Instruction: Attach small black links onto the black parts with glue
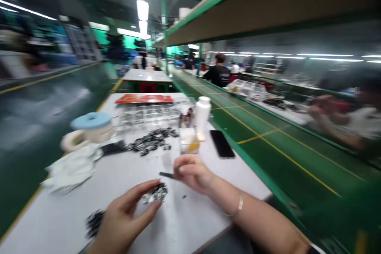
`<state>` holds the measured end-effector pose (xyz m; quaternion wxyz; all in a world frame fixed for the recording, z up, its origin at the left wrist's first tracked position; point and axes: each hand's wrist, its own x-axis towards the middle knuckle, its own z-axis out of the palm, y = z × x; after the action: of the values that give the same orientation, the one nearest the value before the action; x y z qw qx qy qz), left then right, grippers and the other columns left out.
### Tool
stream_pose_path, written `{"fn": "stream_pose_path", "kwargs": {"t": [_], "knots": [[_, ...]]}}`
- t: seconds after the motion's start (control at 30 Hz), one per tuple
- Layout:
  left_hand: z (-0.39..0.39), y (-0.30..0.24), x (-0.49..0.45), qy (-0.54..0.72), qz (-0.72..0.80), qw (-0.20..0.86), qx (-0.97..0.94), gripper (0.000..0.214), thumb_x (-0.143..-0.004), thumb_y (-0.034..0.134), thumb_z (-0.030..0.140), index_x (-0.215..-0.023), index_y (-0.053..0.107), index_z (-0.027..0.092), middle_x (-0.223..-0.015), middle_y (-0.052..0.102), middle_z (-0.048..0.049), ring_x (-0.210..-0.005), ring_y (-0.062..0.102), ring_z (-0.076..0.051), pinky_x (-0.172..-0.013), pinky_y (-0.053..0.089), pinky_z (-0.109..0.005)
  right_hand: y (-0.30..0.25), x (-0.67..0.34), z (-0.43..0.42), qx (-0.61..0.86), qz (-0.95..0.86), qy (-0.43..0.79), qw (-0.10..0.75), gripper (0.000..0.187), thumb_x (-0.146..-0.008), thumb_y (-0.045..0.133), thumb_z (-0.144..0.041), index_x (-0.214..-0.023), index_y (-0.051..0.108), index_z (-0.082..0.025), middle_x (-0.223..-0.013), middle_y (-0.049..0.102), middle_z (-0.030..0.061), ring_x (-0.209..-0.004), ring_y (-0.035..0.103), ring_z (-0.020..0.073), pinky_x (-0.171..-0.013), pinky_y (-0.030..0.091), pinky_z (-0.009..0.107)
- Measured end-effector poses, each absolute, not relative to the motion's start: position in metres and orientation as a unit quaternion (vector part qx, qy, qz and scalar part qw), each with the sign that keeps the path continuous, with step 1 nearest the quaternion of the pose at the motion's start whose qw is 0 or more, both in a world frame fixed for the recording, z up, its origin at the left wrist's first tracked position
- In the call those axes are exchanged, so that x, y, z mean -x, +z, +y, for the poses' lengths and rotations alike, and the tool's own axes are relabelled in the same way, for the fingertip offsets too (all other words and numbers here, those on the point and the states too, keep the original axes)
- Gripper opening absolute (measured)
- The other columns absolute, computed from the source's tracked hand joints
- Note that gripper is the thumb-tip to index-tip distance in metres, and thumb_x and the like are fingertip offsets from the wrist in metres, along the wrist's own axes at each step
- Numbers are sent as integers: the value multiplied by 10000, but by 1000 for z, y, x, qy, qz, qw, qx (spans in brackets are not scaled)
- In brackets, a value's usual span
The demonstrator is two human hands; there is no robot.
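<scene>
My left hand (125, 210) is at the near middle of the table, thumb and fingers closed around a small black-and-silver part (156, 193) with a patterned surface. Just beyond it, my right hand (192, 170) has its fingers curled around a thin black tool (166, 175). The tool's tip points left, above and apart from the part; its exact kind is blurred. A pile of dark small parts (95, 222) lies beside my left wrist, partly hidden by it. Farther back is a spread of black parts (153, 141).
A white bottle (203, 113), a small container (189, 141) and a phone (222, 144) stand or lie at right. A white cloth (73, 168) and tape rolls (92, 123) are at left. Clear trays (145, 115) lie behind. A green conveyor (268, 127) runs alongside; a person sits across it.
</scene>
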<state>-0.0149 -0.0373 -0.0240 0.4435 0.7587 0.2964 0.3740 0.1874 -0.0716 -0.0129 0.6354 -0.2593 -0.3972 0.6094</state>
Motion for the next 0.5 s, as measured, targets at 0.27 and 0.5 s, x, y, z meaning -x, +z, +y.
{"fn": "stream_pose_path", "kwargs": {"t": [0.27,0.5], "knots": [[-51,0,5,413,210,529,-711,331,-694,671,64,-996,630,193,-1046,681,-56,-1015,637,-192,-930,519,-267,-9,-177,-72,194,-344,729,559,139,-659,775,-272,-706,691,-171,-529,426,-48,-409,264,36,-473,338,226],[-48,-3,9,418,187,531,-713,400,-702,666,35,-1058,613,209,-1026,671,-32,-983,634,-167,-901,521,-246,-19,-176,-80,196,-299,763,538,155,-679,768,-291,-764,688,-189,-561,445,-63,-406,281,15,-525,360,200]]}}
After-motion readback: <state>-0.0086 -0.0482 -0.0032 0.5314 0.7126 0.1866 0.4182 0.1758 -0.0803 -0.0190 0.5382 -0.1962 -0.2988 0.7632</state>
